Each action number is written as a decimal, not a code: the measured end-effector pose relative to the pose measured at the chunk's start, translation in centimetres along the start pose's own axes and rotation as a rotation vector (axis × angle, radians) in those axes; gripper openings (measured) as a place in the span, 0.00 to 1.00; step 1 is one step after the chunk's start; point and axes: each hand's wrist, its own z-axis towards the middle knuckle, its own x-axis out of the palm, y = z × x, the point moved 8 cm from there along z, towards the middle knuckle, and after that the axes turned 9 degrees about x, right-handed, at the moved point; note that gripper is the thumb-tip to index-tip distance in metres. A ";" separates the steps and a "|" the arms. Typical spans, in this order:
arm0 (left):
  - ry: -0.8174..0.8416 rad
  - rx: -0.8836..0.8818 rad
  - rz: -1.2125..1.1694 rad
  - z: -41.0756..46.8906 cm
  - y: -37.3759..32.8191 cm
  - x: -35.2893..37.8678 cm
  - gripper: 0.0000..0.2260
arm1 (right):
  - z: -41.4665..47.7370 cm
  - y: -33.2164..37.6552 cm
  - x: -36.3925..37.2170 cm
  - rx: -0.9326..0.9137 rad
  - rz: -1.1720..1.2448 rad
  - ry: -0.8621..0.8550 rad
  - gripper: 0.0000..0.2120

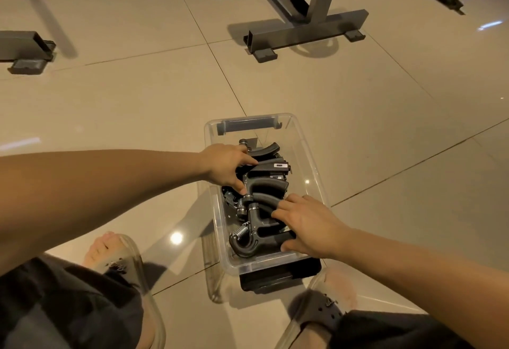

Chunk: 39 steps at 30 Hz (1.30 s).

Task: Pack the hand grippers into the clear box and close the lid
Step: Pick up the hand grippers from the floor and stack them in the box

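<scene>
Several black hand grippers [264, 183] with coiled steel springs lie packed side by side in the clear box [303, 145], handles pointing mostly to the right, as seen from the head camera. The box stands open on the tiled floor [137, 106], between the person's two sandalled feet [115, 260]. It has a grey latch [248, 125] at its far end and a black latch [278, 277] at its near end. A clear piece [210, 280] juts out along the box's near left side; whether it is the lid cannot be told.

The left hand [225, 165] reaches in over the left wall at the far half of the box. Its fingers lie across the upper grippers and its thumb touches the head of one further down. Whether it truly clasps one or only presses cannot be told.

The right hand [305, 222] comes in from the near right, with its fingers stretched flat on the curved handles of the nearer grippers. Its thumb lies beside the nearest handle, pressing rather than clasping.

Beyond the box, well apart, grey metal frame feet [305, 32] rest on the floor.
</scene>
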 end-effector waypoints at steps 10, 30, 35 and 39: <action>0.036 0.037 0.047 -0.2 0.1 0.5 0.41 | -0.1 0.2 0.1 0.086 0.039 0.042 0.30; 0.057 0.045 0.015 -1.1 -1.3 0.3 0.36 | -0.5 1.0 -0.8 0.280 0.024 0.041 0.28; -0.013 0.044 -0.031 -1.5 -2.8 -1.0 0.37 | -3.0 -0.3 -2.7 0.388 0.073 -0.042 0.30; -0.086 0.095 -0.107 -1.4 -6.1 -3.3 0.35 | -7.1 -2.3 -5.0 0.519 0.090 -0.095 0.31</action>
